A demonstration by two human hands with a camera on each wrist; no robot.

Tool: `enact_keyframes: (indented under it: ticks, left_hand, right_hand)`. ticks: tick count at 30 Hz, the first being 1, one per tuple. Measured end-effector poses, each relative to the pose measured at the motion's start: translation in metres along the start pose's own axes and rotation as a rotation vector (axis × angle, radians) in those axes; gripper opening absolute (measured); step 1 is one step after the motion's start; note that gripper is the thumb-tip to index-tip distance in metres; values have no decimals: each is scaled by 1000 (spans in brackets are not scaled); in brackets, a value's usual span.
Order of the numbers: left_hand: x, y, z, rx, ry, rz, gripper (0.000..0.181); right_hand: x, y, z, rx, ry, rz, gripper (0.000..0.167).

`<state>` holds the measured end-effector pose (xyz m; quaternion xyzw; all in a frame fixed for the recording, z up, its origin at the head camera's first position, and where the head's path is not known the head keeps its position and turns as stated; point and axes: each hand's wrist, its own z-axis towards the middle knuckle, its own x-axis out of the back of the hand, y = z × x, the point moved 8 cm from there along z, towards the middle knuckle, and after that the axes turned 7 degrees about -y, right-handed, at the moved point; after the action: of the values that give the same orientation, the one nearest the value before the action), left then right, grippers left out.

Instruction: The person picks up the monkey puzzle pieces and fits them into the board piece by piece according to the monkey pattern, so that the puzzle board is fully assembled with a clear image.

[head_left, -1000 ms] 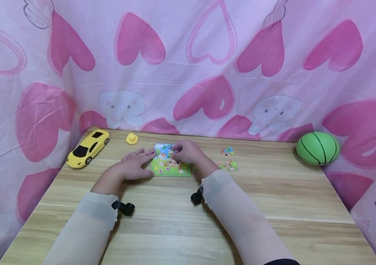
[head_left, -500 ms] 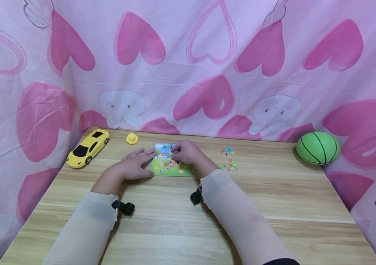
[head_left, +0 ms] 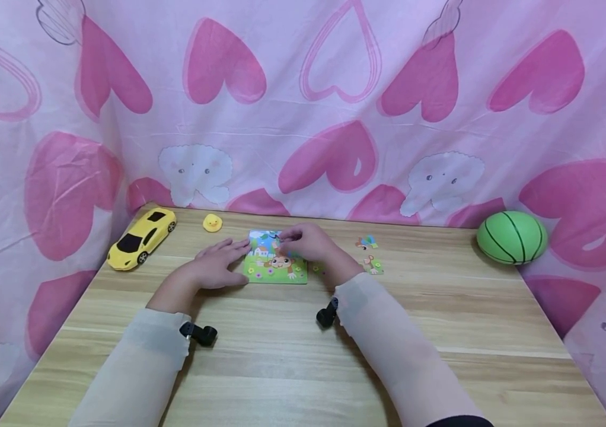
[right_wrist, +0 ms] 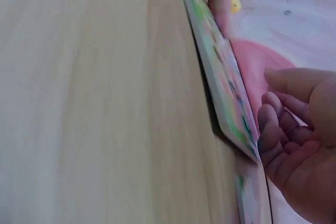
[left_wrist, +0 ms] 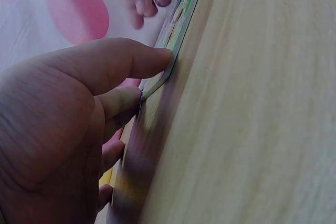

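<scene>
A small jigsaw puzzle (head_left: 276,275) with a cartoon monkey, house and flowers lies flat mid-table. My left hand (head_left: 222,265) rests at its left side; in the left wrist view the thumb touches the near edge of the puzzle (left_wrist: 179,41) and the index finger meets its side edge. Over the upper right part hovers my right hand (head_left: 309,244), its fingers loosely curled. In the right wrist view that right hand (right_wrist: 299,129) shows no piece between thumb and fingers, beside the puzzle (right_wrist: 224,80). The hand covers the puzzle's upper right in the head view.
Loose puzzle pieces (head_left: 372,265) lie to the right, partly behind the right wrist, with another blue and orange piece (head_left: 368,242) farther back. A yellow toy car (head_left: 142,239), a rubber duck (head_left: 213,223) and a green ball (head_left: 512,238) stand near the back. Pink patterned cloth (head_left: 329,160) surrounds the table.
My right hand has shifted slightly right and lifted off the puzzle, its forearm moving right too. The left hand has stayed in place.
</scene>
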<state>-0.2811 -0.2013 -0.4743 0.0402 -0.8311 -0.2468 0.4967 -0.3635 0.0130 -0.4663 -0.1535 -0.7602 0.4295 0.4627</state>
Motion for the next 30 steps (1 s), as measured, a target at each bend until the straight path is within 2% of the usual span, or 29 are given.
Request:
enact_keyframes:
  ticks: [4,9,13,18,24,30]
  left_hand:
    - [1,1,-2,1,-1,3,91]
    - [1,2,-3,4,-3,-3,91]
    - [1,0,-3,8,-2,-1,91]
    - [-1,-1,-1,0,1,9,91]
    - [0,-2,0,-2,2,12,91]
    - [-1,-3,1,3,0,9,92]
  right_hand:
    - [19,3,-17,16,22,13,36]
    - [54,15,-40,28,75,-23,41]
    - [82,33,-57,8,115,-20,43]
    - [109,66,-73,-47,133,-6,44]
    - [135,103,-80,-96,158,-23,45]
    - [149,124,-82,-113,151,-70,45]
